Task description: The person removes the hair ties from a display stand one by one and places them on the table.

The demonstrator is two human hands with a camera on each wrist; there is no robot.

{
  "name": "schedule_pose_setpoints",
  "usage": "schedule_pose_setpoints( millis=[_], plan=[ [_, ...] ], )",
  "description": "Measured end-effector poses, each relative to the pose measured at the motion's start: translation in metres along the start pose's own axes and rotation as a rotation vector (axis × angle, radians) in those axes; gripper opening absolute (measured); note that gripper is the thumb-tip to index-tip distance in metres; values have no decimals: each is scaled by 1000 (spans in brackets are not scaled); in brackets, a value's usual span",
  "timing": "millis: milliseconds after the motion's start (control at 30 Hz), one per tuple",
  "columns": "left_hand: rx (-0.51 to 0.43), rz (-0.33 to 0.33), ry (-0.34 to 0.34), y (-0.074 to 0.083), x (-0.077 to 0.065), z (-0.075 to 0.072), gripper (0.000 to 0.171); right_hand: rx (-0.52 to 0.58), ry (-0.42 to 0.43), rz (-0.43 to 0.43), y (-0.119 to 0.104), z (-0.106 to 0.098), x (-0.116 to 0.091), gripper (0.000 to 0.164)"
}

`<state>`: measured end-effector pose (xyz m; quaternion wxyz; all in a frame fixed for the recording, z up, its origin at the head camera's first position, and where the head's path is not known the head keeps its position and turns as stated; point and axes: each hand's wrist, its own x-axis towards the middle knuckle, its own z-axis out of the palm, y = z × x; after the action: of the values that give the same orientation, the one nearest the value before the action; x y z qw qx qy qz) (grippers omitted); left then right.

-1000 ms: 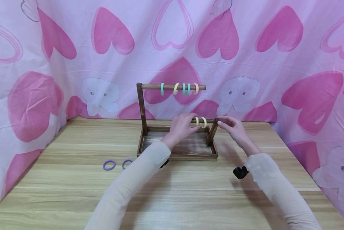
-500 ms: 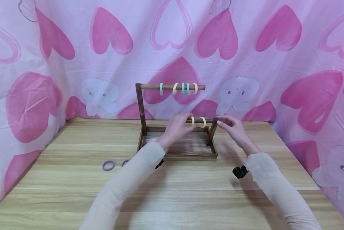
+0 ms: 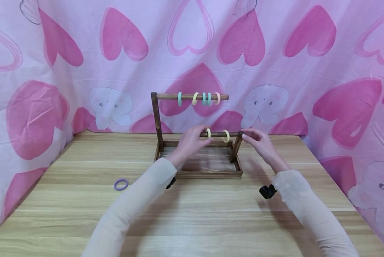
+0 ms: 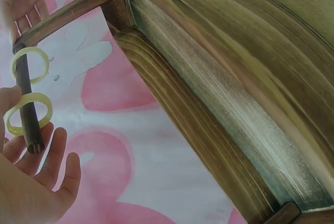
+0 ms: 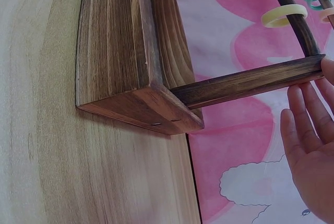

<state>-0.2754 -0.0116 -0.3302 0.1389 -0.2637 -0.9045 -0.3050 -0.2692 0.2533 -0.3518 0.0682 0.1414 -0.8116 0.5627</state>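
My left hand [image 3: 189,142] pinches a pale yellow ring [image 4: 46,110] between thumb and fingers. That ring encircles the lower rod [image 4: 23,75] of a dark wooden rack [image 3: 211,175], close to the rod's free left end. A second pale yellow ring [image 3: 226,136] hangs farther right on the same rod. At the right, my right hand [image 3: 259,142] holds the top of the short post [image 5: 250,82], thumb on one side and fingers on the other. On the upper rod [image 3: 187,96] hang several rings: green ones, a yellow ring [image 3: 195,98] and a pink ring [image 3: 217,98].
A purple ring [image 3: 121,184] lies flat on the wooden table [image 3: 211,214], left of the rack. The rack's base is a shallow tray [image 3: 237,174]. Behind the table hangs a pink heart-patterned cloth [image 3: 192,71].
My left hand has moved left along the lower rod with the yellow ring, away from the other yellow ring. My left sleeve now hides a second purple ring. The right hand has stayed put.
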Motion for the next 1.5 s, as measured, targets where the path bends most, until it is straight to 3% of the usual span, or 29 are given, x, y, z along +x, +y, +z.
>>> schedule_pose_setpoints(
  millis=[567, 1067, 1500],
  plan=[
    [-129, -57, 36, -18, -14, -16, 40, 8, -2, 4, -1, 0, 0, 45],
    [-176, -42, 94, -30, -28, -32, 43, 4, -4, 9, -1, 0, 0, 44],
    [-313, -40, 131, -44, -44, -39, 41, -1, -3, -3, 1, 0, 0, 43]
  ],
)
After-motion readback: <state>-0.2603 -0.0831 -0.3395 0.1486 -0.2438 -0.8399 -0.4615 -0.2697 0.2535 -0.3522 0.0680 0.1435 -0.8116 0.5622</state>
